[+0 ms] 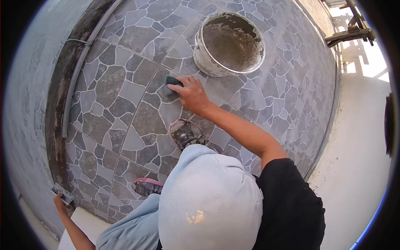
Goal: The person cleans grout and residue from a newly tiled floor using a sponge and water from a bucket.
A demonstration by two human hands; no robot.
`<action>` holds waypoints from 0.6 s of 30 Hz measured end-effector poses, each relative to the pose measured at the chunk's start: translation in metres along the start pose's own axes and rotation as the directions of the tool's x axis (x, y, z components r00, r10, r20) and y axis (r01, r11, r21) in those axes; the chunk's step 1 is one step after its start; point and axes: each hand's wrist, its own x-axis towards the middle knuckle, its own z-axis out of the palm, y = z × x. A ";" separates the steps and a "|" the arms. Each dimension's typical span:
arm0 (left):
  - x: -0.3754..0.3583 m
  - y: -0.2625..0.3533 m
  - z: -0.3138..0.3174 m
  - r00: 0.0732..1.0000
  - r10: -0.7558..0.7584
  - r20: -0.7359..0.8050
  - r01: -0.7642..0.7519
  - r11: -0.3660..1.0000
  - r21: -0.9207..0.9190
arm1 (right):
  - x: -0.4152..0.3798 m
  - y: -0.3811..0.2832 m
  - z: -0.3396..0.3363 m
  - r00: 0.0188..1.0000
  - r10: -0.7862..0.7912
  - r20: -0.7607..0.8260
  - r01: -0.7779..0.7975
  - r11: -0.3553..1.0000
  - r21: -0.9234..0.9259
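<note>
My right hand point(191, 95) is closed around a dark green sponge point(173, 81), which it presses against the stone-patterned floor tiles point(109, 85). Beyond that hand stands a round bucket point(204, 62) with a grey, mud-like residue inside and a smeared rim. Far off at the lower left, my left hand point(59, 204) grips a flat rectangular trowel point(61, 193) beside the end of a dark wooden beam. The fingers of this hand are small in view and partly hidden.
A long weathered beam point(62, 96) with a pale metal strip point(79, 71) runs along the left wall. My stained shoes point(187, 132) stand on the tiles. Rough timber pieces point(352, 35) jut in at the upper right. A pale cap point(208, 200) covers much of the lower middle.
</note>
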 end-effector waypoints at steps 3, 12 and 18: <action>-0.002 -0.026 -0.028 0.999 -0.034 0.008 0.033 0.998 0.045 | -0.125 0.059 -0.099 0.982 0.127 0.140 -0.125 0.992 -0.023; 0.041 0.101 0.052 0.998 0.031 0.062 -0.031 0.999 0.007 | -0.032 0.048 -0.016 0.960 0.108 -0.256 -0.124 0.991 -0.047; 0.067 0.210 0.128 0.946 0.310 0.097 -0.320 0.940 0.115 | -0.002 0.036 -0.011 0.975 0.183 -0.127 -0.190 0.980 -0.050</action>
